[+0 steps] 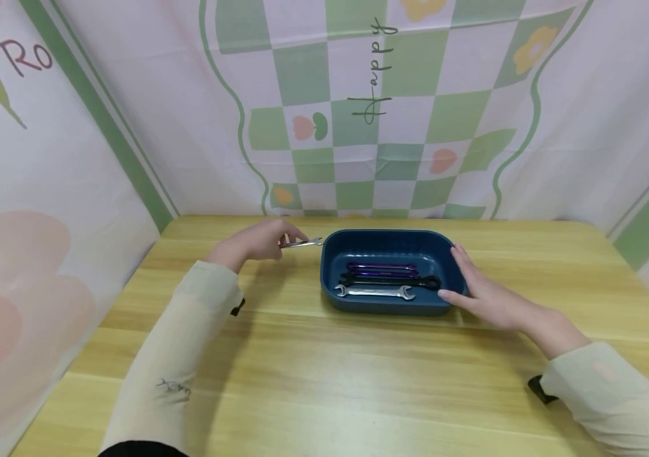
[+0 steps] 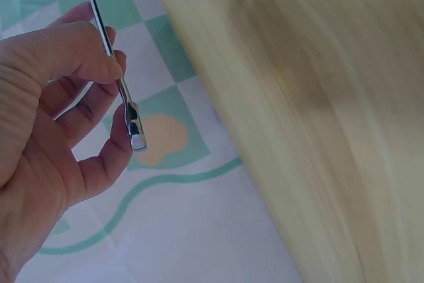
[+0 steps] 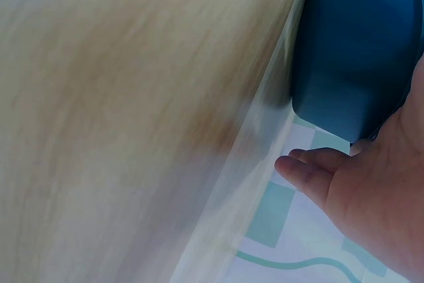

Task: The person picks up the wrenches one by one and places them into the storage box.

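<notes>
My left hand [image 1: 264, 241] pinches a slim silver wrench [image 1: 307, 242] between thumb and fingers, just off the left end of a dark blue plastic bin [image 1: 389, 309]. In the left wrist view the wrench [image 2: 134, 124] is seen edge-on, thumb pressed along its shaft. The right hand [image 1: 492, 298] rests against the bin's right end, fingers straight along the wall and thumb over the near corner. Inside the bin lie a silver open-end wrench [image 1: 375, 292], a black wrench [image 1: 398, 280] and purple wrenches [image 1: 381, 266], roughly parallel.
The bin stands toward the back of a light wooden table [image 1: 324, 381]. A patterned cloth [image 1: 353, 152] with green checks hangs right behind the table's far edge, and another cloth [image 1: 44, 178] hangs at the left.
</notes>
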A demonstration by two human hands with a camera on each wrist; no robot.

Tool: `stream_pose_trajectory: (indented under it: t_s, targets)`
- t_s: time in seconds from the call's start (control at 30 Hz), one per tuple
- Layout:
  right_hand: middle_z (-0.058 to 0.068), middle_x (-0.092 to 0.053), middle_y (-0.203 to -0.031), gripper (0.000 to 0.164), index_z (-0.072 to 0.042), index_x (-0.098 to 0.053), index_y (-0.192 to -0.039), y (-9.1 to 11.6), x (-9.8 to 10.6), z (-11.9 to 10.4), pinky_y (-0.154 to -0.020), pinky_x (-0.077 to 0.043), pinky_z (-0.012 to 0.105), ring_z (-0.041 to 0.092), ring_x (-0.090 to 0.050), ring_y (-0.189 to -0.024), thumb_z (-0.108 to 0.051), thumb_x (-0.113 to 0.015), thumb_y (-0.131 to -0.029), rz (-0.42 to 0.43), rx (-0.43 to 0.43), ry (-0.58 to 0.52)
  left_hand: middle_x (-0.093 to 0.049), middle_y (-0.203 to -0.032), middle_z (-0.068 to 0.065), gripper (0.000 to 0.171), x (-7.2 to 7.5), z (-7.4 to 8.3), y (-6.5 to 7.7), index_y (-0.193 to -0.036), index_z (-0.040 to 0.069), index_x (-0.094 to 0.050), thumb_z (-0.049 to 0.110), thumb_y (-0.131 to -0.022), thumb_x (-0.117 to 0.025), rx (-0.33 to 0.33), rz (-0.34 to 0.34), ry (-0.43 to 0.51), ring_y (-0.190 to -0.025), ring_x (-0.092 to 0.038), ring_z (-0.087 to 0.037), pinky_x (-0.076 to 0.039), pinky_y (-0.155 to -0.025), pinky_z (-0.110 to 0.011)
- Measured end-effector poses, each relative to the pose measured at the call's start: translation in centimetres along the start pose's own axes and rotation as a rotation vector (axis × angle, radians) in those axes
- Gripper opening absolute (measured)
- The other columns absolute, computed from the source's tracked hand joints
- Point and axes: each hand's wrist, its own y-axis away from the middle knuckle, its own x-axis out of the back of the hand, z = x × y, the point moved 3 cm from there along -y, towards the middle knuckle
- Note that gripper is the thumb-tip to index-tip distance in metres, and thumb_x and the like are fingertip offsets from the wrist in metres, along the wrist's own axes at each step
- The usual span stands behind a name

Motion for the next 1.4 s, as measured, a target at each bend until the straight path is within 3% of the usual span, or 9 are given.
stream_pose_trajectory:
  t_s: [0.63,0.9,1.13,1.4]
  targets:
    - [0.015,0.027,-0.165,0.098,-0.010,0.022,-0.160,0.0,0.0,0.1,-0.114,-0.007,0.072,0.051,0.008,-0.150,-0.042,-0.054,-0.106,0.001,-0.007,0.002,-0.067,-0.124,-0.009,0.066,-0.4,2.8,-2.3,-0.136,0.015,-0.069,-0.023,-0.082,-0.058,-0.044,-0.060,-0.061,-0.106,-0.058,-0.024,-0.053,-0.090,-0.036]
    - [0.015,0.028,-0.165,0.098,-0.010,0.022,-0.160,0.0,0.1,-0.1,-0.114,-0.007,0.072,0.051,0.010,-0.150,-0.041,-0.054,-0.107,-0.004,-0.010,0.001,-0.065,-0.122,-0.007,0.065,-0.6,4.3,-3.4,-0.138,0.015,-0.067,-0.022,-0.085,-0.058,-0.061,-0.094,-0.076,-0.098,-0.056,-0.022,-0.052,-0.080,-0.031]
    - [0.017,0.026,-0.165,0.098,-0.008,0.021,-0.160,-0.1,0.2,-0.2,-0.114,-0.008,0.072,0.052,0.008,-0.149,-0.042,-0.054,-0.106,-0.003,-0.010,0.014,-0.065,-0.114,-0.010,0.063,-1.0,5.3,-4.4,-0.137,0.013,-0.068,-0.022,-0.085,-0.058,-0.125,-0.088,-0.095,-0.088,-0.052,-0.020,-0.046,-0.074,-0.028]
    - [0.016,0.027,-0.165,0.097,-0.007,0.020,-0.160,0.0,0.1,-0.3,-0.113,-0.008,0.074,0.054,0.007,-0.149,-0.039,-0.054,-0.107,0.002,-0.013,0.009,-0.063,-0.118,-0.011,0.066,-1.3,6.5,-5.2,-0.137,0.012,-0.068,-0.024,-0.084,-0.053,-0.128,-0.085,-0.076,-0.088,-0.049,-0.020,-0.046,-0.075,-0.029]
